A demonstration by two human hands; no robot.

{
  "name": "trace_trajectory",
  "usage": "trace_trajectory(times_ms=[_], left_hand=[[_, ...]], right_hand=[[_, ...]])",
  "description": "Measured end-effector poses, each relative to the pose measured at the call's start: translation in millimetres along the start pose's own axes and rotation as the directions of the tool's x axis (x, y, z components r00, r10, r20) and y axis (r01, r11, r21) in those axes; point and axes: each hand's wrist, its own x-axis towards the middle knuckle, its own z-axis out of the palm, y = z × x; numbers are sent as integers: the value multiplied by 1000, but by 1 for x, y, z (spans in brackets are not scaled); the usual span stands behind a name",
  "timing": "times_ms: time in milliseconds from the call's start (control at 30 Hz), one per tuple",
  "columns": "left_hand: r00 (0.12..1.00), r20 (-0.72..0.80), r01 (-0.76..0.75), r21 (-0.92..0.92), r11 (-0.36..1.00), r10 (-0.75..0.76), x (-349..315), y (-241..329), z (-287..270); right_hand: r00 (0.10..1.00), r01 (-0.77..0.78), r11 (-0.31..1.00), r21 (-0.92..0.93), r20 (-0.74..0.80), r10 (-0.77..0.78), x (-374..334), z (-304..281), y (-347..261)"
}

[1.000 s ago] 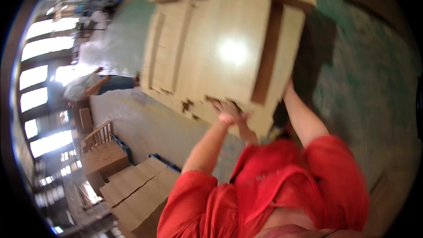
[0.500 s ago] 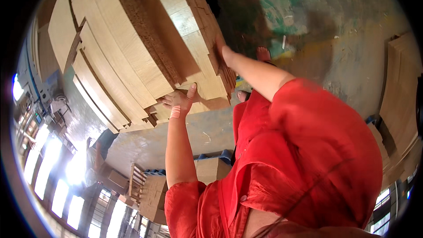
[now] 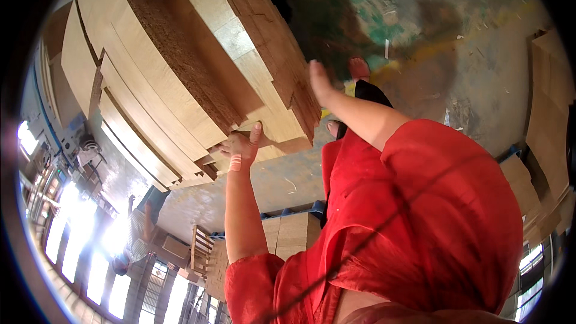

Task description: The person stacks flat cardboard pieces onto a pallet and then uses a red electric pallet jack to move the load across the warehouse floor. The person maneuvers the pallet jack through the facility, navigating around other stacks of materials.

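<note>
A tall stack of pale wood-grain boards [image 3: 159, 78] fills the upper left, its layers stepped and slightly uneven. My left hand [image 3: 242, 146] rests at the near end of the stack. Its thumb is stretched away from the fingers, which lie against the board ends and are partly hidden in shadow. To the right, my right hand [image 3: 321, 84] is held flat beside the stack's rough brown side [image 3: 270, 42], a small gap between them. It holds nothing. A long recess with a raw chipboard wall [image 3: 180, 66] runs between the upper boards.
Scuffed grey-green floor [image 3: 414, 30] lies to the right, my foot [image 3: 359, 69] beside the stack. More board stacks [image 3: 549, 102] stand at the far right, with cartons [image 3: 291, 231] below the stack. Another person [image 3: 141, 228] is at the lower left, near bright windows.
My right hand has come away from the stack's side, where its fingers were against the boards. My left hand stays at the board ends. The view has shifted slightly.
</note>
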Motion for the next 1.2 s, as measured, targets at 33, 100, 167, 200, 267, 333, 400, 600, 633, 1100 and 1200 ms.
trace_trajectory(times_ms=[33,100,167,200,267,333,400,600,633,1100,1200], left_hand=[[1000,-10,-13,-20,1000,13,2,-2,2],[998,-36,-44,-48,998,42,2,-1,4],[997,-59,-57,-30,998,55,2,-5,5],[997,-59,-53,-4,999,52,4,-7,5],[1000,-16,-4,98,995,5,4,-10,2],[991,-131,-21,56,998,29,16,-21,22],[996,-82,18,39,999,-15,12,-10,16],[977,-211,9,-100,995,-30,3,5,12],[986,-164,-8,-74,997,-4,4,10,7],[926,-352,-178,-88,980,136,-84,163,-14],[839,-412,-484,-268,833,355,-71,251,-31]], right_hand=[[989,-130,988,-89,64,136,23,4,9],[949,-268,947,-179,120,291,48,11,23],[973,-193,979,-67,115,200,35,36,30],[955,-236,972,3,189,231,28,41,33],[818,-437,898,52,437,373,30,33,34],[710,-403,908,120,667,227,30,-12,3],[872,-80,997,5,485,68,25,-73,-23],[901,422,637,-645,373,-219,75,-313,3],[799,594,272,-757,517,-306,91,-357,17],[930,297,767,-568,353,-99,218,-533,-144],[931,277,658,-701,28,-363,263,-489,-253]])
